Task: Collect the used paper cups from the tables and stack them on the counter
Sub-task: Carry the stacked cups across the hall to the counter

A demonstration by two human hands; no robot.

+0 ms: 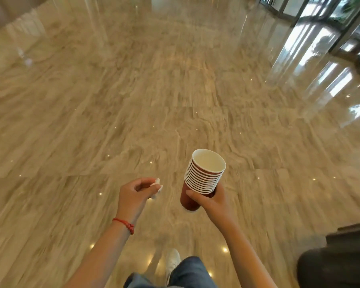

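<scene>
The right hand [209, 201] has its fingers and thumb wrapped around the lower part of a stack of paper cups [202, 179], red-brown on the outside and white within, carried out in front of the body above the floor. The stack leans a little, mouth tipped up and away, and the white rolled rims sit nested one on another with the top cup's pale inside open to view. Over on the other side, the left hand [136, 193] is curled in, fingertips pinching a crumpled white tissue [156, 189] that pokes out past the knuckles. A red string bracelet [125, 224] circles the left wrist. Both hands are held well apart, neither touching the other. Below them, blue jeans [187, 273] and a white shoe [172, 261] show against the polished beige marble floor [133, 100], which throws back small points of ceiling light. Glass doors with dark frames [341, 28] stand at the upper right, their brightness mirrored on the stone. A dark piece of furniture [341, 258] sits at the lower right edge, too blurred to name.
</scene>
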